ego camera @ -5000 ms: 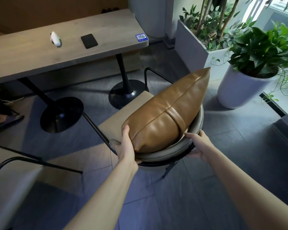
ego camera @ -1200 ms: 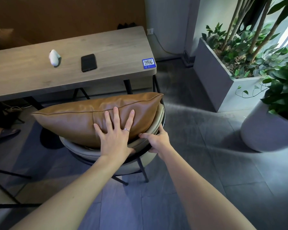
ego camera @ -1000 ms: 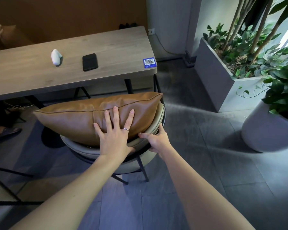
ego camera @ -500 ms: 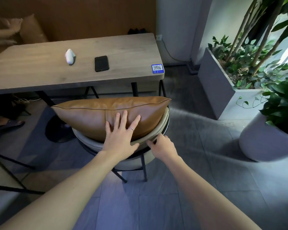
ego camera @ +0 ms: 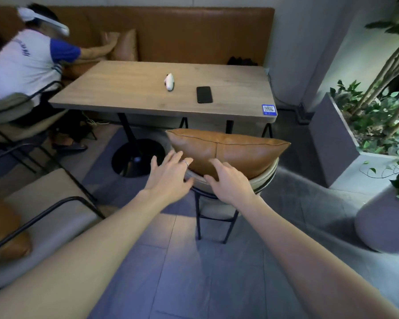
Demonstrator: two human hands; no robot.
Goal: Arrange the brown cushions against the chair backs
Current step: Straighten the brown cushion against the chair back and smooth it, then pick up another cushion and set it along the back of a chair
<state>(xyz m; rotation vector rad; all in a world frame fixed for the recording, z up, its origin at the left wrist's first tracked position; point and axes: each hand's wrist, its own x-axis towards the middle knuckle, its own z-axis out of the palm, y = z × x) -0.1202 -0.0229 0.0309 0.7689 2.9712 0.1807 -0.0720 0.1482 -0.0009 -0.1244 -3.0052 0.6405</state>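
Note:
A brown leather cushion [ego camera: 230, 150] lies lengthwise along the curved grey back of a chair [ego camera: 260, 180] pushed in at the table. My left hand [ego camera: 169, 174] hovers open just off the cushion's left end, fingers spread, a ring on one finger. My right hand [ego camera: 228, 181] is open too, its fingers at the chair back's rim below the cushion; whether they touch is unclear. A second brown cushion [ego camera: 2, 229] sits on the grey chair [ego camera: 55, 210] at the lower left, cut off by the frame edge.
A wooden table [ego camera: 148, 88] holds a black phone [ego camera: 204, 94] and a small white object [ego camera: 169, 82]. Another person [ego camera: 30, 58] leans over the brown bench [ego camera: 194, 35] at the left, touching a cushion there. Planters [ego camera: 332, 143] with green plants stand on the right.
My left hand has lifted off the cushion and slid left; my right hand has come off the chair-back rim. The view has pulled back and tilted up, showing the bench and another person.

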